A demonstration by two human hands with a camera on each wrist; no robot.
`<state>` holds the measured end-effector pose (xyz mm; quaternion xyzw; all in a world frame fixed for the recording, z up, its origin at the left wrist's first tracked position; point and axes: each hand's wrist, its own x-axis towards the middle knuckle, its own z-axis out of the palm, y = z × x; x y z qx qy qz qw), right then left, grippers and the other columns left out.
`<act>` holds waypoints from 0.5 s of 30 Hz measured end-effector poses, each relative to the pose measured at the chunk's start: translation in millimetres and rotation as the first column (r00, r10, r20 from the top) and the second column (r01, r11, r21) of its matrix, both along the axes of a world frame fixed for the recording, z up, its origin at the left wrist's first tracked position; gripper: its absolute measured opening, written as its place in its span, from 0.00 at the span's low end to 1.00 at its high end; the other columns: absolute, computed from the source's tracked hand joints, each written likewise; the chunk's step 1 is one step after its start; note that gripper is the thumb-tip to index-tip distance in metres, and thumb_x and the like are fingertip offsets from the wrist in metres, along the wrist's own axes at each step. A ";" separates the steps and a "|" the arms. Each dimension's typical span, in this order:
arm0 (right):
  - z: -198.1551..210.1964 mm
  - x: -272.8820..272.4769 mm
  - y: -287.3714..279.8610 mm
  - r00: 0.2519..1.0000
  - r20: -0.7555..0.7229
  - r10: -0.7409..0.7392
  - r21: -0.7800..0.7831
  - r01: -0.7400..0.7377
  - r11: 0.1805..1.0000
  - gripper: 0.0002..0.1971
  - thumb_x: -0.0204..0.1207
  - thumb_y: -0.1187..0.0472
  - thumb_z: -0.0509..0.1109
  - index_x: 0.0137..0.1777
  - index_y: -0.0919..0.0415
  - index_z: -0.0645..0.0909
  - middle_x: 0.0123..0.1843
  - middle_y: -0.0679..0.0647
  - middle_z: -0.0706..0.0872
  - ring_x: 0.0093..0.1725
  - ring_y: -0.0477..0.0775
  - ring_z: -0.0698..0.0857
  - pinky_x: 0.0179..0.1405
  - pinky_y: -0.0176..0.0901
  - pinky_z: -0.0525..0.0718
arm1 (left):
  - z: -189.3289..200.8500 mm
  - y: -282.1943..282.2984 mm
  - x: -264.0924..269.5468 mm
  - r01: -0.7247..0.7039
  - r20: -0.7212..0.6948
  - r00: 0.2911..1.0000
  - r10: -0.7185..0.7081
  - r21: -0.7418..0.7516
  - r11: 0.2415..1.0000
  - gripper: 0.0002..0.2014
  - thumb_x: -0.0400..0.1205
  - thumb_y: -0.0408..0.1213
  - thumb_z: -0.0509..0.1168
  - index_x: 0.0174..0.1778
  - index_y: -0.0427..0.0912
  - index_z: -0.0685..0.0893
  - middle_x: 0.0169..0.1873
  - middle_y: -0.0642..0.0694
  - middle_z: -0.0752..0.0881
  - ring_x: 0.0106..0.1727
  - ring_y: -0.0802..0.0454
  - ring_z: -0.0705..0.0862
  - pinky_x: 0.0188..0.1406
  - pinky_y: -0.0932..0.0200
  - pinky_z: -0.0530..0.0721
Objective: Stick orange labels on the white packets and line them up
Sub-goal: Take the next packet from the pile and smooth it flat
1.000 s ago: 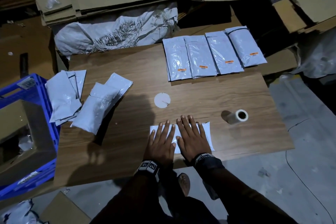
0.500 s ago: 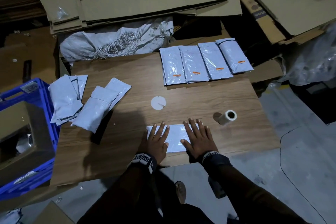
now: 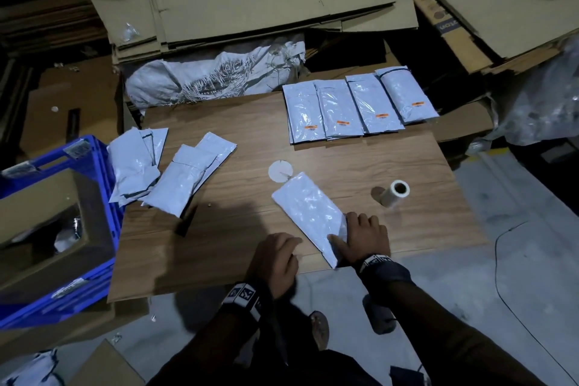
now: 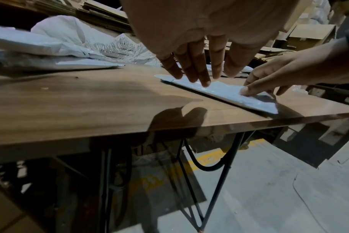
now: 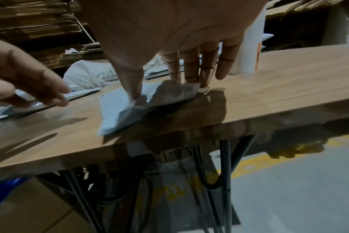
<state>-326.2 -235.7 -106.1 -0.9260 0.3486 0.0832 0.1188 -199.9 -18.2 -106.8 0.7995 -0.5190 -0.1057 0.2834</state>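
A white packet (image 3: pixel 308 213) (image 4: pixel 225 93) (image 5: pixel 119 113) lies slantwise near the table's front edge, with no label showing on it. My right hand (image 3: pixel 360 238) (image 5: pixel 161 85) pinches its near right corner, thumb on top and fingers at the edge. My left hand (image 3: pixel 277 258) (image 4: pixel 197 67) is beside the packet's near end, fingers straight and holding nothing. Several packets with orange labels (image 3: pixel 360 103) lie in a row at the back right. The label roll (image 3: pixel 395 193) stands to the right of the packet.
A heap of unlabelled white packets (image 3: pixel 169 172) lies at the left of the wooden table (image 3: pixel 219 229). A round white disc (image 3: pixel 279 168) sits mid-table. A blue crate (image 3: pixel 62 229) stands left of the table. A woven sack (image 3: pixel 216 78) and flattened cardboard are behind.
The packet lay crosswise under both flat hands; now it is turned slantwise. My right hand has taken its near corner, and my left hand has come off it toward the front edge.
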 end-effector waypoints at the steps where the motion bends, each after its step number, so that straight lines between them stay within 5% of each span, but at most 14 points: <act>1: 0.5 -0.9 1.4 0.999 -0.013 -0.031 0.043 0.031 0.999 0.33 0.74 0.30 0.63 0.69 0.54 0.75 0.59 0.56 0.84 0.58 0.65 0.80 0.51 0.55 0.75 | 0.5 -1.2 -4.5 -0.011 -0.033 0.999 0.011 0.015 1.000 0.20 0.79 0.37 0.65 0.68 0.45 0.84 0.58 0.50 0.85 0.58 0.43 0.83 0.58 0.47 0.82; 6: -1.1 -0.4 12.1 0.972 0.216 -0.089 0.398 -0.004 0.917 0.29 0.75 0.39 0.63 0.71 0.54 0.71 0.60 0.60 0.85 0.58 0.67 0.83 0.52 0.58 0.82 | -6.9 -11.6 -12.9 -0.063 -0.087 0.994 0.066 0.034 0.997 0.24 0.78 0.41 0.64 0.72 0.42 0.83 0.61 0.46 0.85 0.62 0.44 0.80 0.66 0.53 0.76; 15: -9.9 6.5 24.6 0.963 0.266 0.042 0.442 -0.161 0.883 0.31 0.75 0.52 0.61 0.79 0.55 0.76 0.62 0.55 0.82 0.64 0.63 0.79 0.64 0.52 0.77 | -17.2 -3.4 7.4 -0.142 -0.116 0.980 0.163 0.167 0.976 0.29 0.78 0.40 0.65 0.77 0.38 0.80 0.78 0.35 0.75 0.77 0.37 0.75 0.76 0.48 0.75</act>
